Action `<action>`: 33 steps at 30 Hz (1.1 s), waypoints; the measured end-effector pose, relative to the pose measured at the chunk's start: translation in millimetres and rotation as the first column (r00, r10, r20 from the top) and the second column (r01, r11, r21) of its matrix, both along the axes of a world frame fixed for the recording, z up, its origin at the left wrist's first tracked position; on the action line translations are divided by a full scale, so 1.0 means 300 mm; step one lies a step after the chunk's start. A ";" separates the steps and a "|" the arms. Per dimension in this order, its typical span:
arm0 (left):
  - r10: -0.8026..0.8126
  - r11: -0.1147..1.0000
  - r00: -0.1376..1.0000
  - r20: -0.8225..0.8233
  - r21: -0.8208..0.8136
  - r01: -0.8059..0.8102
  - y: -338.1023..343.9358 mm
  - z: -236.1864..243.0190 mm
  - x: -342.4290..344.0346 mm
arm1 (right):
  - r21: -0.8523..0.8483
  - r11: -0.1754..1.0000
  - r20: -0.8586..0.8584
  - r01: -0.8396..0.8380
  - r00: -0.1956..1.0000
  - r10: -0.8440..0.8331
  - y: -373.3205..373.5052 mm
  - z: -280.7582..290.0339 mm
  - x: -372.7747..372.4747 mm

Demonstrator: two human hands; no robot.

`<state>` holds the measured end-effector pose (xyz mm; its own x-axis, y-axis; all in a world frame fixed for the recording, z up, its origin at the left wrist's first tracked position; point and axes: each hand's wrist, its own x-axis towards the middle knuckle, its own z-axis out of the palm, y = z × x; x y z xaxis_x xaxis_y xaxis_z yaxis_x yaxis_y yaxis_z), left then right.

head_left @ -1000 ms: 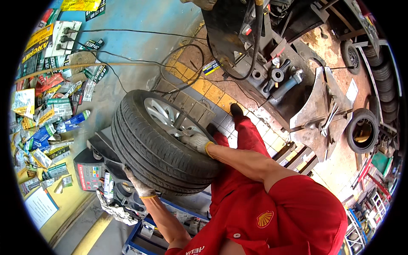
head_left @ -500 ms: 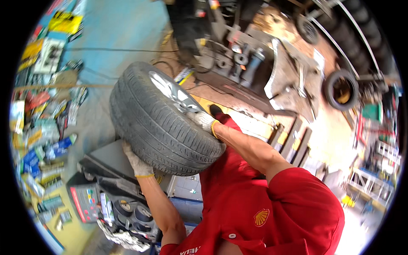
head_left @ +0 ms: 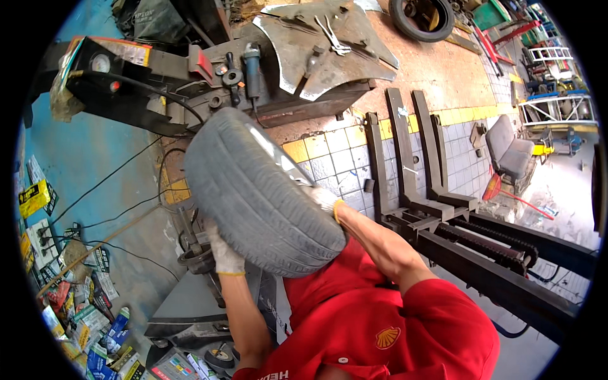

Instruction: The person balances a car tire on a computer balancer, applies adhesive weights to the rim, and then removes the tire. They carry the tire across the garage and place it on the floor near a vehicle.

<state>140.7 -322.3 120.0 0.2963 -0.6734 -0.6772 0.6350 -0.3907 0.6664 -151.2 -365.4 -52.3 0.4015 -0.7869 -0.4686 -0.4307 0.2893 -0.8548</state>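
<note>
You're in a tyre/auto repair workshop. Evidence: a mounted car tyre (head_left: 259, 190) up in front of you, a spare tyre (head_left: 421, 16) lying on the stained concrete floor (head_left: 437, 69), a grimy steel machine (head_left: 209, 82) with a pressure gauge (head_left: 100, 62), wrenches (head_left: 332, 35) on a steel plate (head_left: 316, 57), heavy black lift rails (head_left: 405, 152) across the tiled floor, a removed car seat (head_left: 510, 152), and cables over the blue floor (head_left: 82, 158).

We see open tiled floor (head_left: 329, 152) to the right; the tyre machine (head_left: 190, 76) blocks far left, steel ramps (head_left: 405, 158) far right.
</note>
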 end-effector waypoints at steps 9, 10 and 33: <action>-0.457 0.862 0.882 -0.116 0.188 0.471 -0.047 -0.576 -0.521 | 0.283 0.645 -0.335 0.710 0.703 -0.628 0.241 -0.054 -0.586; -0.457 0.833 0.887 -0.062 0.319 0.451 -0.050 -0.647 -0.558 | -0.170 0.815 -0.268 0.554 0.770 -0.579 0.271 -0.100 -0.634; -0.508 0.771 0.134 0.851 0.380 0.510 -0.952 -0.663 -0.334 | -0.062 0.583 -0.676 0.810 0.396 -0.622 0.296 -0.455 -1.129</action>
<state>40.6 -607.9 -78.9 0.2718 -0.9294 -0.2498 -0.6803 -0.3691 0.6332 -490.0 -276.5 -188.7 -0.6813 -0.4629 -0.5671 -0.3056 0.8838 -0.3544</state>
